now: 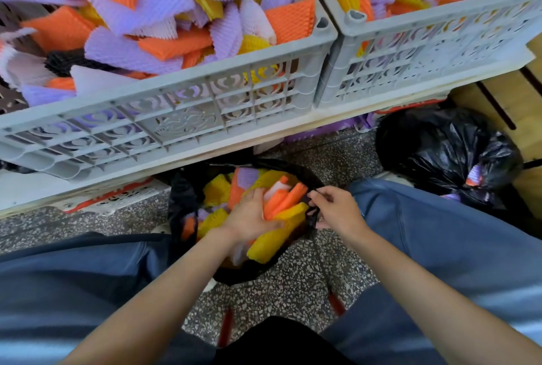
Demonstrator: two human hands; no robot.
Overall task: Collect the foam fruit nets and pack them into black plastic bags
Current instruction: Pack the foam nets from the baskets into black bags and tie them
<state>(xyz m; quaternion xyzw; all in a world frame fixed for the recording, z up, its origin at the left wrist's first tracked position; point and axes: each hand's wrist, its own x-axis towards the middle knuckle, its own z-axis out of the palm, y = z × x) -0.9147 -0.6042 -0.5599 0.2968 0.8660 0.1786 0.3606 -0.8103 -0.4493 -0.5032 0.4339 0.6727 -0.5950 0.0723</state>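
Note:
An open black plastic bag (183, 203) stands on the floor between my knees, filled with orange, yellow and purple foam nets (281, 203). My left hand (252, 215) lies flat on the nets inside the bag, pressing them down with spread fingers. My right hand (334, 206) pinches the bag's right rim between thumb and fingers. Two grey plastic crates sit on a white shelf above: the left crate (181, 112) and the right crate (434, 42) both hold piles of purple, orange, yellow and white foam nets (140, 6).
A second black bag (445, 156), stuffed and gathered at the top, sits on the floor at right beside wooden boards (510, 92). My blue-trousered legs (440, 241) flank the open bag. Speckled stone floor (293, 285) lies below. Flat orange-and-white crates (111, 194) lie under the shelf.

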